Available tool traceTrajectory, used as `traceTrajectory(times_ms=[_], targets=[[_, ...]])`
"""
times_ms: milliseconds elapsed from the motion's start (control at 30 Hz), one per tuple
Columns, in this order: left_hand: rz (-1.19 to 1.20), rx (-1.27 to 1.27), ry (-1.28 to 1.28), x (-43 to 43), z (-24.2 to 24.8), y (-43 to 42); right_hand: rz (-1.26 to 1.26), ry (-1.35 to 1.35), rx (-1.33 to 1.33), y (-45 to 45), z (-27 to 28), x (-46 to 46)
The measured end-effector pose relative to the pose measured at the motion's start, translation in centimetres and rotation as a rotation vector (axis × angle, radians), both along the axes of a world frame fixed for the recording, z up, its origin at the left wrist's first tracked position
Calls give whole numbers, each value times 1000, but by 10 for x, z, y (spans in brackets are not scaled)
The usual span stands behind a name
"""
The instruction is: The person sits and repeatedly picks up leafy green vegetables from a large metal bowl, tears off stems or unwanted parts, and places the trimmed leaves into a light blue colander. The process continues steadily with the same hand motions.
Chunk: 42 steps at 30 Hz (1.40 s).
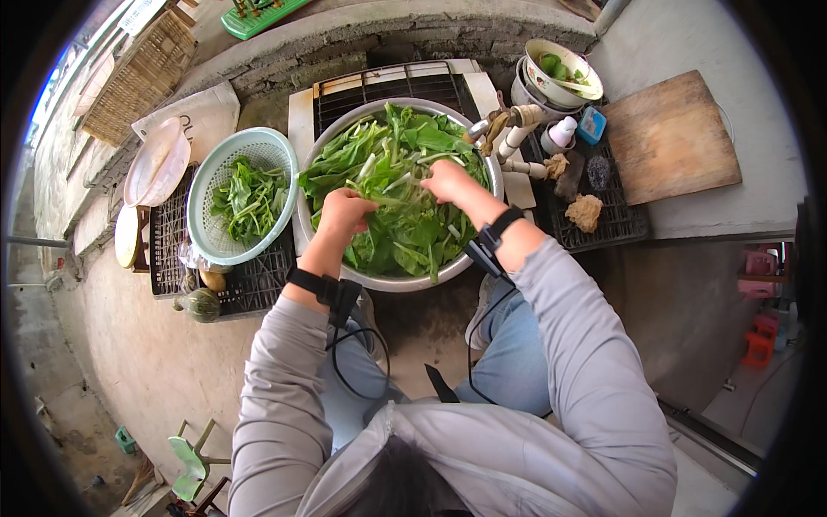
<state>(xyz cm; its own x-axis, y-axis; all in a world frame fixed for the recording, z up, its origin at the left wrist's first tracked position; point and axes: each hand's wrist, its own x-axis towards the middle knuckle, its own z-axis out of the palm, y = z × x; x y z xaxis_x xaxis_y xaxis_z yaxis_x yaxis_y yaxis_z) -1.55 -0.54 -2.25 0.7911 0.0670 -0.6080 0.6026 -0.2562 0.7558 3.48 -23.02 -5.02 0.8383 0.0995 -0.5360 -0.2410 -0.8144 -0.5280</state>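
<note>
A wide metal basin (397,284) brims with leafy greens (413,249) on pale green stems. Over its left half, my left hand (345,212) pinches some stems between thumb and fingers. My right hand (447,181) is closed on stems near the basin's middle, a short way from the left. Motion blurs the greens between both hands, and the right fingertips are partly hidden. Left of the basin, a pale green plastic colander (200,223) holds a smaller heap of greens (249,200).
A tap (481,129) juts over the basin's right rim. Stacked bowls (533,58), a soap-pump bottle (562,131), scrubbers (585,213) and a wooden board (672,139) stand right. Black crates (252,278) support the colander; a small squash (201,305) lies at their front. Behind runs a low wall (336,45).
</note>
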Motion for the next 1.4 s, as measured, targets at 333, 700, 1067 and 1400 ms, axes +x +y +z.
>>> traceTrajectory(times_ms=[333, 700, 1067, 1400], targets=[[-451, 433, -249, -24, -33, -35, 237, -66, -393, -2, -37, -3], [-259, 278, -382, 9, 26, -7, -275, 11, 727, -30, 75, -48], [94, -578, -243, 13, 61, -10, -269, -434, 907, -4, 121, -70], [-250, -496, -382, 3, 64, -37, -345, -276, 980, 8, 113, -72]])
